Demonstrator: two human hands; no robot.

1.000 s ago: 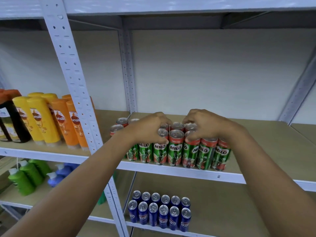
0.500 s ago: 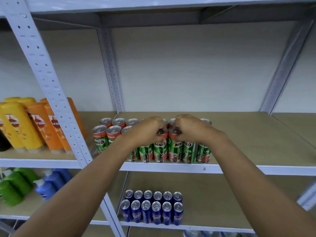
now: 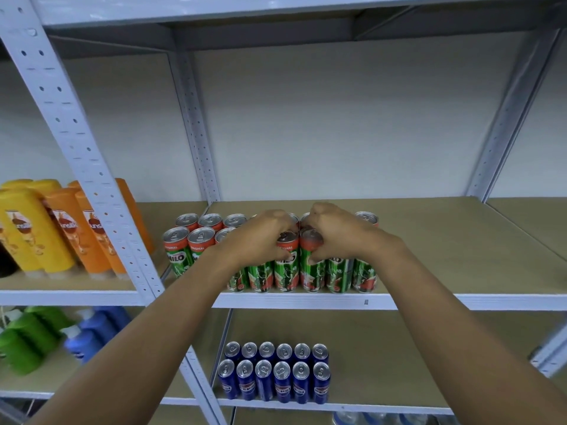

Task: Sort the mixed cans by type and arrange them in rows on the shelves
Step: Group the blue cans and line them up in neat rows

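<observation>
Green and red Milo cans [image 3: 339,273] stand upright in two rows at the front of the middle shelf [image 3: 429,302]. My left hand [image 3: 260,237] is curled over the tops of the cans left of centre, thumb on a front can's label. My right hand [image 3: 334,233] grips the top of a front-row Milo can [image 3: 311,271] beside it. The two hands nearly touch. Two more Milo cans [image 3: 176,254] stand at the left end, free of my hands. Blue cans [image 3: 282,383] stand in two neat rows on the shelf below.
A perforated grey upright [image 3: 92,167] crosses the left front. Orange and yellow shampoo bottles [image 3: 61,231] fill the left bay, with green and blue pump bottles [image 3: 46,335] beneath. The middle shelf's brown board runs bare to the right of the cans.
The view shifted, so the cans sit further right and lower in frame. Both hands stayed on the Milo can tops and drew closer together near the middle of the row.
</observation>
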